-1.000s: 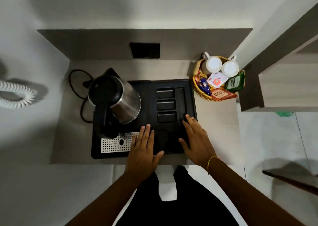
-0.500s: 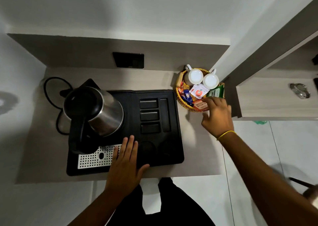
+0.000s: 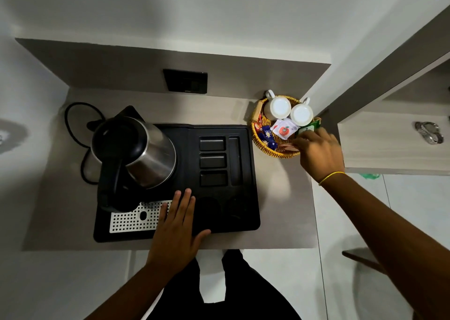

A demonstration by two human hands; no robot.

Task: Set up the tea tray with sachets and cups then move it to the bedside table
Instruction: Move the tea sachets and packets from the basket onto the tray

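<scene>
A black tea tray (image 3: pixel 219 129) lies on the grey counter, its sachet slots and two round cup recesses bare. A steel kettle (image 3: pixel 146 149) stands on its left part. My left hand (image 3: pixel 175 227) rests flat on the tray's front edge, fingers apart. To the tray's right, a woven basket (image 3: pixel 255 134) holds two white cups (image 3: pixel 280 107) (image 3: pixel 302 115) and several sachets: white (image 3: pixel 283 129), blue (image 3: pixel 267 137), green (image 3: pixel 308 128). My right hand (image 3: pixel 319 151) is at the basket's front right, fingertips curled onto a reddish sachet (image 3: pixel 288 147); the grip is hidden.
A perforated metal drip grid (image 3: pixel 131 218) sits in the tray's front left. The kettle cord (image 3: pixel 75 129) loops on the counter at left, below a black wall socket (image 3: pixel 186 81). A wooden shelf unit at right holds a wristwatch (image 3: pixel 428 132).
My right hand left the tray and reached up right to the basket, where its fingers now curl onto the reddish sachet. The left hand stayed on the tray's front.
</scene>
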